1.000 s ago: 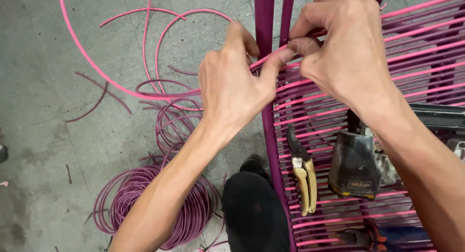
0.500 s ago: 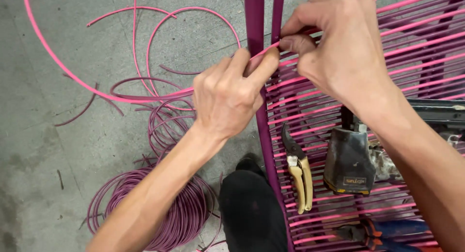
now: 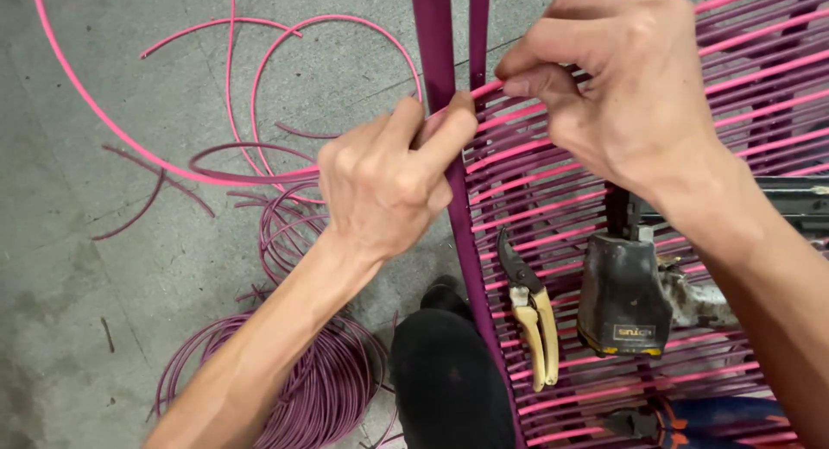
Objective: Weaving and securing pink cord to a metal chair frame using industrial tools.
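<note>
Nearest the camera, at the bottom edge, a black rounded shoe toe [image 3: 449, 371] sits on the grey concrete floor [image 3: 78, 268], with a coil of dull purple plastic cord [image 3: 319, 388] lying just to its left under the forearm. Beside the shoe rises the dark purple metal frame bar [image 3: 440, 60] of a seat whose woven surface of pink and purple cords [image 3: 553, 216] spreads to the right; on that weave rest a pair of pruning-type cutters with cream handles [image 3: 528, 315] and a black, worn power tool body [image 3: 623, 294], just beside each other. Above these, the left hand [image 3: 389, 186] is closed narrowly, thumb and forefinger pinching a bright pink plastic cord [image 3: 173, 168] right at the frame bar. The right hand [image 3: 622, 86] is curled on the far side of the bar, its fingertips pinched on the same cord where it crosses onto the weave. The cord's long axis runs roughly left to right between the two hands, slightly uphill toward the right; the bar stands between them, so each hand grips on its own side, the left nearer the loose length. From the left hand the free cord trails away leftward and sweeps up in a wide arc across the floor toward the top left corner, with looser pink loops [image 3: 328, 26] lying farther off.
</note>
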